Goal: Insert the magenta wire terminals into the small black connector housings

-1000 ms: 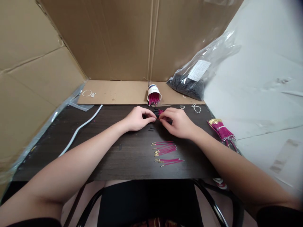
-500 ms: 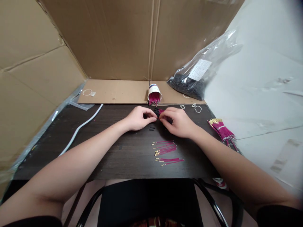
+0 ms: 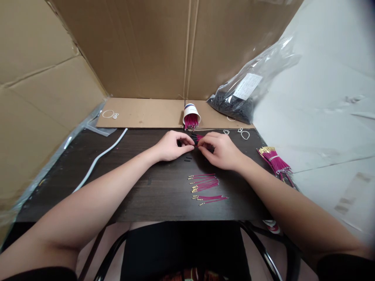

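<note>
My left hand (image 3: 170, 146) and my right hand (image 3: 222, 151) meet fingertip to fingertip over the dark table (image 3: 131, 191). Between them they pinch a thin magenta wire (image 3: 195, 146); which small piece the left fingers hold is hidden. Just behind the fingers lies a small cluster of magenta wires with black sleeves (image 3: 195, 137). Two short black sleeves (image 3: 187, 158) lie below the left fingers. Nearer to me, loose magenta wires with gold tips (image 3: 205, 186) lie in two small groups.
A tipped paper cup of magenta wires (image 3: 191, 116) lies at the table's back edge. A clear bag of black parts (image 3: 237, 101) leans at back right. A banded wire bundle (image 3: 274, 160) sits right; a white cable (image 3: 98, 159) left. Cardboard walls surround the table.
</note>
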The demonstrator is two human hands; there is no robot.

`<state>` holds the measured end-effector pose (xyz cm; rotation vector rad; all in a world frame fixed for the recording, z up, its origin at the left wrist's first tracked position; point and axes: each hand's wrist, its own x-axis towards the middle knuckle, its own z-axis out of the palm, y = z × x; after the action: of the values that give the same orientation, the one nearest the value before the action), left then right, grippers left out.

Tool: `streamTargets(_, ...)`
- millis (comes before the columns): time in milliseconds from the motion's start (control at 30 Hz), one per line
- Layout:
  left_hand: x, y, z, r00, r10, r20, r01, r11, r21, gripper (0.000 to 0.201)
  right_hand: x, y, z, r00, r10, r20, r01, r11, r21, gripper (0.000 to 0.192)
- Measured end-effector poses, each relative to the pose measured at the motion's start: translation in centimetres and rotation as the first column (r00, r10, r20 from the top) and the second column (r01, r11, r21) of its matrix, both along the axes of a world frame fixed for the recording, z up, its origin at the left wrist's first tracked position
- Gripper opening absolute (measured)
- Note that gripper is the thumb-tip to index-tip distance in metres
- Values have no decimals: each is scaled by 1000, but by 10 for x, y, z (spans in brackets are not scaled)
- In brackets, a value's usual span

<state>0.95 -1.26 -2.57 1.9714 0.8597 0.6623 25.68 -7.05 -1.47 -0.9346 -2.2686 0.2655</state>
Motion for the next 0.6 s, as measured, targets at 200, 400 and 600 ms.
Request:
streamTargets(200, 1, 6, -1, 980, 162, 118, -165, 986, 17, 30, 11, 13, -5, 997, -64, -42, 66, 997, 47, 11)
streamTargets(400, -2, 5, 5, 988, 143, -55, -141, 990, 23, 18, 23, 29, -18, 986, -153, -63, 160, 980, 121, 9)
streamTargets(600, -8, 1, 10, 982, -51, -180, 83, 982, 171, 19, 23, 33, -24, 987, -159, -36, 161, 985, 64, 6)
